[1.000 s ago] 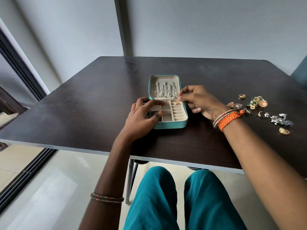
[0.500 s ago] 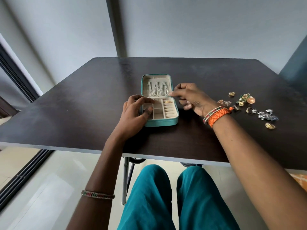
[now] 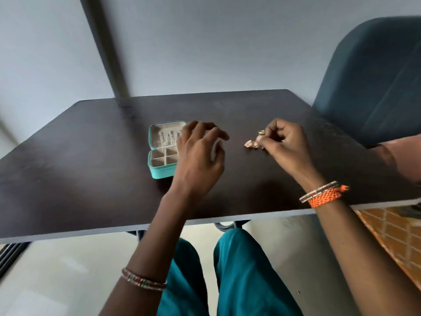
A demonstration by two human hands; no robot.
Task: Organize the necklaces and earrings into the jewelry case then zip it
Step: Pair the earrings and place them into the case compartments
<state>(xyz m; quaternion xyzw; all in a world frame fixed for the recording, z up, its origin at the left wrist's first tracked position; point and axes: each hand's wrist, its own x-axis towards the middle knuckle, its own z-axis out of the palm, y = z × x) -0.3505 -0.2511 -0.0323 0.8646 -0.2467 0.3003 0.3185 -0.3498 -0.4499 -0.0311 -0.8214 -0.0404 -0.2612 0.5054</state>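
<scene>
The teal jewelry case [image 3: 159, 172] lies open on the dark table [image 3: 91, 179], with silver necklaces [image 3: 169, 136] hanging in its beige lid. My left hand [image 3: 199, 160] is over the case's right half with loosely bent fingers, holding nothing and hiding that side. To the right, my right hand [image 3: 284, 147] curls over the loose jewelry, its thumb and forefinger pinching a small earring [image 3: 259, 139]. Rose-gold earrings [image 3: 250, 143] and a gold piece [image 3: 261, 132] lie just left of it. The hand hides the other loose pieces.
A blue chair [image 3: 373, 83] stands behind the table's right corner. A brownish shape [image 3: 398, 158] juts in at the right edge above an orange patterned cloth [image 3: 391, 236]. The table's near edge [image 3: 205, 221] runs above my teal-clad knees.
My right hand left the case and moved right to the loose earrings. My left hand lifted off the case's front left and now covers its right side. The view swung right.
</scene>
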